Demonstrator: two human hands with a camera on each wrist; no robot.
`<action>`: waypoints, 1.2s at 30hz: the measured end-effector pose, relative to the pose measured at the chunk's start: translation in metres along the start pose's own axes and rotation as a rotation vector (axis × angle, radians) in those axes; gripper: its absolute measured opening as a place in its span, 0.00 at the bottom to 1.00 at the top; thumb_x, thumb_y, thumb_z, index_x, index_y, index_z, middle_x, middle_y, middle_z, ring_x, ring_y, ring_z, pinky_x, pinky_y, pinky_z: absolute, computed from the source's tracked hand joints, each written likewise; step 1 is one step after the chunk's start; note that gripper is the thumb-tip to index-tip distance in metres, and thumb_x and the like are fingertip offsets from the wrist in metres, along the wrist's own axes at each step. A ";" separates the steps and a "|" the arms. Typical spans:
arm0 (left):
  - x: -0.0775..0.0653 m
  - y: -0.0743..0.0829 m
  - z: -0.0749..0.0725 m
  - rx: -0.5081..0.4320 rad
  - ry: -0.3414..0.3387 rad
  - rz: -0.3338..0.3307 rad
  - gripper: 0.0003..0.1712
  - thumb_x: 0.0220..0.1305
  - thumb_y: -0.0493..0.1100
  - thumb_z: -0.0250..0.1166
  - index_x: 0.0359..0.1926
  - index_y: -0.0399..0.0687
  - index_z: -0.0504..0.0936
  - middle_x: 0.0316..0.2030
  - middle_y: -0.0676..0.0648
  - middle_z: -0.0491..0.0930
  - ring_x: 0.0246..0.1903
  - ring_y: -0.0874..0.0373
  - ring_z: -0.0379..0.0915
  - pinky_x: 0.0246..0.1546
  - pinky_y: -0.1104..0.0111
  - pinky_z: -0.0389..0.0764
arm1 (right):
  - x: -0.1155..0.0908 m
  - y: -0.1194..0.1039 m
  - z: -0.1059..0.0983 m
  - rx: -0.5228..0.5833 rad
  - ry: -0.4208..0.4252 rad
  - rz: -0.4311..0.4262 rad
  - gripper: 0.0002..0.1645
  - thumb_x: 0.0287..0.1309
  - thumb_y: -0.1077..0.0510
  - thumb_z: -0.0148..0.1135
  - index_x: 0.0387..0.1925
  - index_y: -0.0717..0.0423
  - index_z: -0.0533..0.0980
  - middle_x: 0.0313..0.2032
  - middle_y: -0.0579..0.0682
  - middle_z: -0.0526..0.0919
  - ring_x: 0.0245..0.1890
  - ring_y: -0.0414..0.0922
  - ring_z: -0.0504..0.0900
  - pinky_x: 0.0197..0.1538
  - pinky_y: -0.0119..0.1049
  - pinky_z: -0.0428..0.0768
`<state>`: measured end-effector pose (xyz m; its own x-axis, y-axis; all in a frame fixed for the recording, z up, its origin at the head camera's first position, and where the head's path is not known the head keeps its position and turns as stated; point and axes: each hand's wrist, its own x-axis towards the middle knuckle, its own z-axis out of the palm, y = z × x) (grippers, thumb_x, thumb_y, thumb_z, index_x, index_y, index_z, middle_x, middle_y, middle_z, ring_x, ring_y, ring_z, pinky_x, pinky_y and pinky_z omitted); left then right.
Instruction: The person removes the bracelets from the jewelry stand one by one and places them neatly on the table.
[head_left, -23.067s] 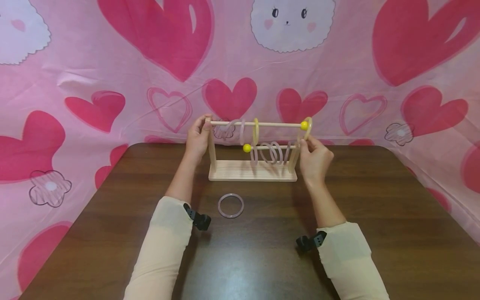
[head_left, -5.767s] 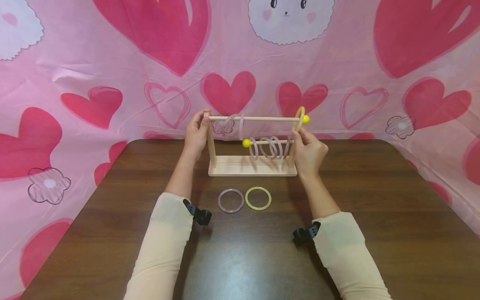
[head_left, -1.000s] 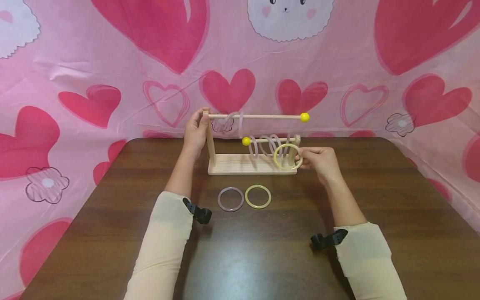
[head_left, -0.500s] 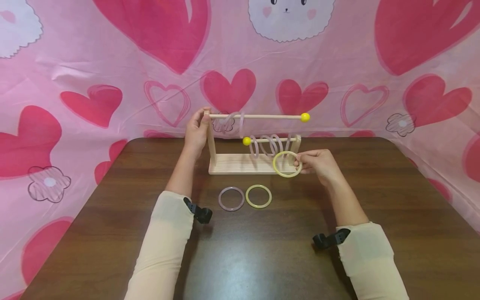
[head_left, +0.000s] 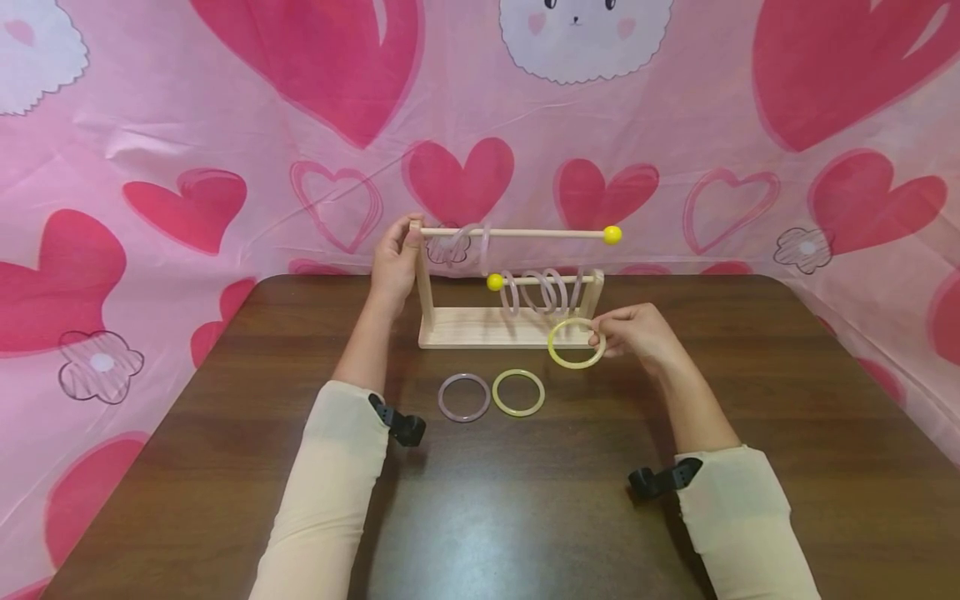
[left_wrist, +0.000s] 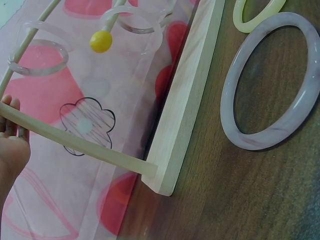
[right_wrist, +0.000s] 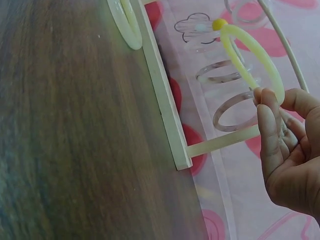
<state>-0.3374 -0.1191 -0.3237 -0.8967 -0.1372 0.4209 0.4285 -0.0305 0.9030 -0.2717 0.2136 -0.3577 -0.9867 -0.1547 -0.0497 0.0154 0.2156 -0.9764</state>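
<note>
My left hand [head_left: 393,267] grips the top of the left post of a wooden bangle stand [head_left: 487,329]. Between thumb and fingers, my right hand [head_left: 637,337] pinches a yellow bangle [head_left: 576,366], held before the stand's right end, where it overlaps the base in the head view. Lilac bangles [head_left: 485,250] hang near the left of the upper rod [head_left: 547,233], which ends in a yellow bead [head_left: 612,235]. Several more lilac bangles hang from the lower rod. On the table lie a lilac bangle [head_left: 463,419] and, to its right, another yellow bangle [head_left: 518,414].
The brown wooden table [head_left: 480,517] reaches back to a pink cloth [head_left: 465,108] printed with hearts, close behind the stand. A second yellow bead [head_left: 495,282] caps the lower rod's left end.
Both yellow bangles have come off the upper rod; one was laid on the table. My right hand has lowered the other from the rod's end toward the table. The left hand keeps its place.
</note>
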 end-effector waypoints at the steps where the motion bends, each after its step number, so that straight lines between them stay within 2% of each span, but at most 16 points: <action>1: 0.000 0.000 0.000 0.002 0.000 0.000 0.23 0.65 0.45 0.53 0.55 0.32 0.70 0.43 0.48 0.76 0.44 0.59 0.68 0.47 0.68 0.69 | 0.000 0.000 0.000 -0.004 -0.008 0.002 0.20 0.54 0.69 0.50 0.44 0.87 0.68 0.17 0.48 0.81 0.19 0.39 0.80 0.25 0.33 0.80; 6: 0.000 0.000 0.001 0.004 0.005 0.004 0.23 0.65 0.45 0.53 0.54 0.33 0.71 0.43 0.47 0.76 0.43 0.61 0.68 0.47 0.68 0.69 | 0.000 0.004 -0.001 -0.036 -0.048 0.025 0.20 0.54 0.68 0.50 0.44 0.86 0.69 0.18 0.49 0.81 0.19 0.39 0.79 0.26 0.32 0.80; 12: 0.000 0.000 0.000 0.007 -0.003 0.009 0.23 0.65 0.45 0.52 0.55 0.32 0.70 0.49 0.36 0.74 0.43 0.62 0.68 0.48 0.68 0.69 | 0.002 0.007 -0.001 -0.117 -0.094 0.071 0.19 0.55 0.67 0.51 0.43 0.83 0.71 0.19 0.50 0.81 0.20 0.38 0.79 0.25 0.31 0.79; 15: 0.000 0.000 0.001 0.009 -0.003 0.005 0.22 0.66 0.44 0.52 0.55 0.32 0.70 0.50 0.34 0.73 0.44 0.61 0.68 0.48 0.68 0.69 | 0.002 0.008 0.000 -0.150 -0.119 0.087 0.18 0.55 0.67 0.51 0.42 0.82 0.72 0.19 0.51 0.81 0.20 0.38 0.79 0.25 0.32 0.79; 21: 0.000 0.000 0.001 0.026 0.002 0.000 0.24 0.65 0.46 0.53 0.55 0.32 0.70 0.49 0.37 0.74 0.44 0.61 0.68 0.48 0.68 0.69 | 0.001 0.008 0.002 -0.213 -0.172 0.112 0.18 0.55 0.67 0.52 0.42 0.81 0.73 0.21 0.53 0.82 0.19 0.40 0.78 0.26 0.35 0.80; 29: 0.000 0.000 0.000 0.023 0.002 0.005 0.24 0.65 0.47 0.52 0.54 0.33 0.70 0.50 0.35 0.73 0.43 0.62 0.68 0.49 0.68 0.69 | 0.001 0.012 0.002 -0.262 -0.239 0.152 0.17 0.54 0.67 0.52 0.41 0.79 0.75 0.21 0.53 0.82 0.19 0.39 0.78 0.25 0.34 0.79; 36: 0.000 -0.001 0.000 0.015 -0.001 0.027 0.24 0.65 0.46 0.52 0.54 0.31 0.70 0.44 0.43 0.76 0.41 0.63 0.68 0.46 0.69 0.69 | 0.000 0.016 0.002 -0.388 -0.273 0.174 0.14 0.54 0.67 0.53 0.38 0.76 0.77 0.23 0.56 0.83 0.20 0.41 0.79 0.26 0.35 0.80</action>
<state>-0.3377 -0.1190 -0.3248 -0.8851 -0.1372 0.4448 0.4505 -0.0119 0.8927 -0.2709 0.2157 -0.3738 -0.8960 -0.3199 -0.3081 0.0631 0.5951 -0.8012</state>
